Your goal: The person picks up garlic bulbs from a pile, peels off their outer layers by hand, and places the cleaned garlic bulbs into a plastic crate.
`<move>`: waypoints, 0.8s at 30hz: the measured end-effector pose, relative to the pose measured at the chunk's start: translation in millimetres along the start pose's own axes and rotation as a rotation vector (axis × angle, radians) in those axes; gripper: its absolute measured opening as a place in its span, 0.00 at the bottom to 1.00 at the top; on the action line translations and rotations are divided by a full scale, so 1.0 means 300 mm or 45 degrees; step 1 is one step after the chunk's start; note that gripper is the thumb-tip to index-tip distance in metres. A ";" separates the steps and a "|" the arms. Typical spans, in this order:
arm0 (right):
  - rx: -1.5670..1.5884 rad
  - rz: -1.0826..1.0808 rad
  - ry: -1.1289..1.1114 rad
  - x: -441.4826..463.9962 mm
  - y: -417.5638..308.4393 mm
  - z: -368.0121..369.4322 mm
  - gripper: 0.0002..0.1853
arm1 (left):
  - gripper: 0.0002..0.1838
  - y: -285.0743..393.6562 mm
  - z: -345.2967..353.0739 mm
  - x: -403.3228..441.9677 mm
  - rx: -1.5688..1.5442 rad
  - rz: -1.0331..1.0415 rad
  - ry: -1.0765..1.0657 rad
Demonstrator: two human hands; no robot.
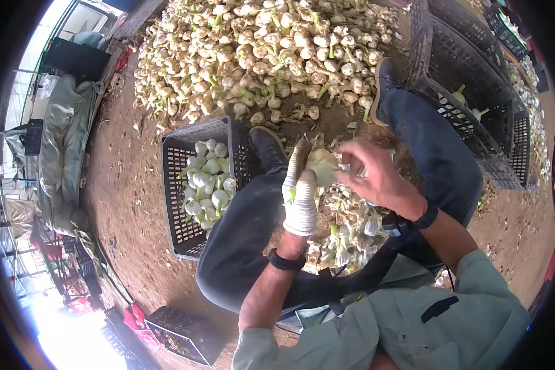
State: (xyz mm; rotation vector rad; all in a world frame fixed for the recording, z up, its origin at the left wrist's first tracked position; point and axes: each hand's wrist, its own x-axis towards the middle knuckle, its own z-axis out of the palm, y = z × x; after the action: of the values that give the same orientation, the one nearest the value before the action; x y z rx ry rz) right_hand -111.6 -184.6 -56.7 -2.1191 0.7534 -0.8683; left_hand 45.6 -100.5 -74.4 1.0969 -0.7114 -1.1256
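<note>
My left hand [300,197], in a white knitted glove, is closed around a pale garlic bulb [322,166] in front of my knees. A green stem pokes out at the glove's near side. My bare right hand [376,174] is at the bulb's right side, thumb and bent fingers on its outer skin; slight blur hides the exact grip. Under both hands, loose peelings and cut leafy stalks [345,240] lie heaped between my legs. To the left, a black plastic crate [172,213] holds several clean white garlic bulbs [209,179].
A big pile of unpeeled garlic [259,55] spreads across the ground ahead. Stacked black crates [468,123] stand at the right, with a few bulbs inside. Another dark crate [185,333] sits behind on the left. Covered rolls [65,154] line the left side.
</note>
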 end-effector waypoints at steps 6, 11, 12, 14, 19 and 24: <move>0.013 0.042 0.046 -0.004 0.076 0.039 0.09 | 0.33 -0.009 -0.004 -0.014 -0.028 -0.051 -0.013; -0.011 0.278 0.110 -0.004 0.143 0.047 0.11 | 0.34 0.031 0.015 -0.010 -0.186 0.133 -0.207; -0.004 0.273 0.106 -0.003 0.133 0.043 0.11 | 0.36 0.029 0.010 -0.010 -0.233 0.116 -0.170; 1.089 0.807 0.061 0.006 0.093 0.009 0.13 | 0.36 0.038 -0.006 -0.007 -0.228 0.060 -0.122; 0.580 0.435 -0.146 0.001 0.030 0.023 0.16 | 0.36 0.022 -0.010 -0.003 -0.163 -0.047 -0.057; 0.511 0.108 -0.030 -0.011 0.082 0.035 0.08 | 0.34 0.000 -0.005 -0.006 -0.126 -0.122 -0.112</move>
State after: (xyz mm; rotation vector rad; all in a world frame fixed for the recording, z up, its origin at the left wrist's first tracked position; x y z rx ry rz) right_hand -111.6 -192.2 -82.7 -1.7274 0.5946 -0.8659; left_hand 46.6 -98.4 -74.8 1.0108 -0.6699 -1.2841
